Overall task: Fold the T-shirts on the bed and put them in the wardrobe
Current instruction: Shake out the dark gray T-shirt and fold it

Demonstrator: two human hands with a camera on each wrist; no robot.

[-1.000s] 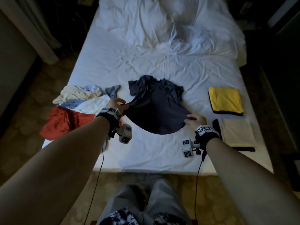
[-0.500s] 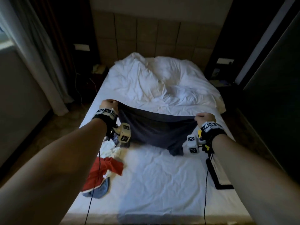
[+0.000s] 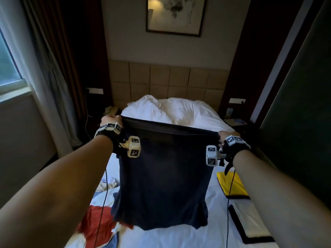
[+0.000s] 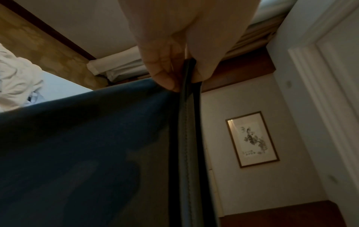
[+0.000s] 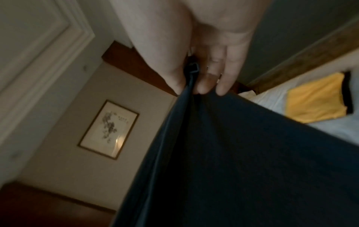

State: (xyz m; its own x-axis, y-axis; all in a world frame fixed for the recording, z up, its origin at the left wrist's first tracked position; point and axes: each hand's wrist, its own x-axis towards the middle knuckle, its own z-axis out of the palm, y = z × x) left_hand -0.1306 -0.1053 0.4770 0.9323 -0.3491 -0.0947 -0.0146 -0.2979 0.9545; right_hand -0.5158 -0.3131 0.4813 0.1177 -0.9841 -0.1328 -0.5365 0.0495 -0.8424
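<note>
Both my arms reach forward at chest height over the bed (image 3: 161,235), forearms roughly parallel and well apart; my left hand (image 3: 110,120) sits a little higher than my right hand (image 3: 226,136), so the edge stretched between them slopes down to my right; each hand is clenched on a corner of the dark shirt (image 3: 163,176); in the left wrist view my fingers (image 4: 165,72) and thumb pinch the stitched hem, which runs taut away from the hand; in the right wrist view my fingers (image 5: 223,73) curl over the cloth with the thumb pressing from the other side; the shirt hangs upside down, hem on top and pulled straight, long axis vertical, sleeves flaring out at the bottom to either side; its lower end hangs just over the sheet, though I cannot tell whether it touches; it faces me flat, like a curtain, hiding the middle of the bed; to my left on the sheet lies a loose heap with a red shirt (image 3: 96,224) nearest me; to my right lie a folded yellow shirt (image 3: 231,185) and, nearer me, a folded cream shirt (image 3: 250,224), both flat and apart from the hanging one.
</note>
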